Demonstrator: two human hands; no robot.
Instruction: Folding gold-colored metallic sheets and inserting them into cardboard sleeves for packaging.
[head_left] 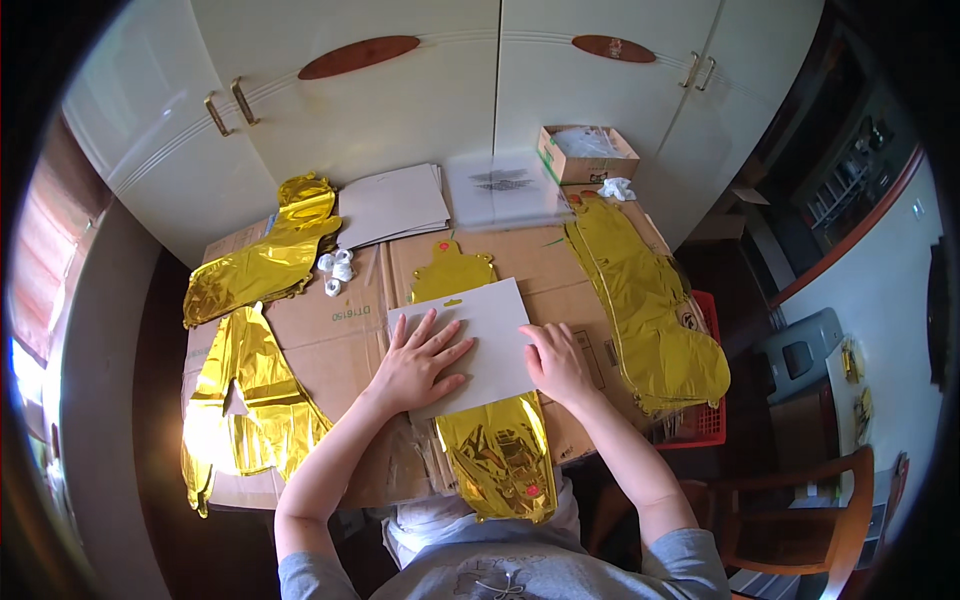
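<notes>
A pale grey-white card with a small hang slot lies slightly turned across a flat gold foil balloon. The balloon's ends stick out beyond the card's far and near sides; its middle is hidden. My left hand rests flat on the card's left part, fingers spread. At the card's right edge, my right hand has bent fingers closed on the border, the thumb and index close together. The balloon's near end hangs over the table edge toward my lap.
Cardboard covers the table. More gold foil balloons lie right and left. At the back are stacked grey cards, a clear plastic sheet and an open box. White ribbon bundles sit left of centre.
</notes>
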